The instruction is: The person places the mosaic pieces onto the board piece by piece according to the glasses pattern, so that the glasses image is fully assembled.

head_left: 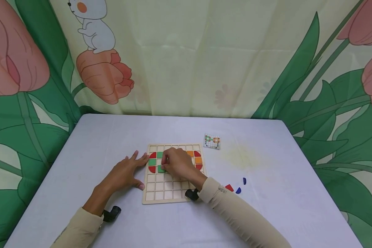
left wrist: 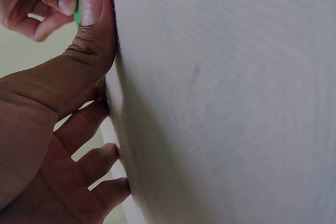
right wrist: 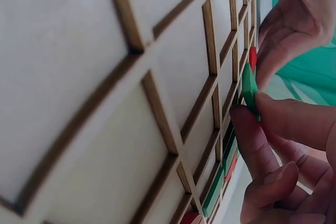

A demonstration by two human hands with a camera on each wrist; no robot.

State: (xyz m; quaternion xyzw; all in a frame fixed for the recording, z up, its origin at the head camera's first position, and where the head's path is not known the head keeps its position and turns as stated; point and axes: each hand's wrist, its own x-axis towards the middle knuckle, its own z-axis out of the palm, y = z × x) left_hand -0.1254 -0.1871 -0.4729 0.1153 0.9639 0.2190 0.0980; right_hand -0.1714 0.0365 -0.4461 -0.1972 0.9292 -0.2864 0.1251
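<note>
A wooden grid board (head_left: pixel 159 186) lies on the table. My right hand (head_left: pixel 179 163) is over its upper part and pinches a green square tile (right wrist: pixel 249 85) between thumb and finger. In the right wrist view that tile is tilted at the grid, next to a red piece (right wrist: pixel 252 59). With fingers spread, my left hand (head_left: pixel 122 174) touches the board's left edge; its thumb (left wrist: pixel 93 11) lies against the side. Green squares (head_left: pixel 152 162) and red curved pieces sit in cells on the left, orange squares (head_left: pixel 198 160) and red pieces on the right. My right hand hides the middle cells.
Behind the board to the right lies a small card (head_left: pixel 212 141) with a coloured grid pattern. A red piece (head_left: pixel 229 187) and two blue pieces, one a half-round (head_left: pixel 244 181), lie right of the board. A printed curtain (head_left: pixel 186 69) hangs behind the table (head_left: pixel 266 213).
</note>
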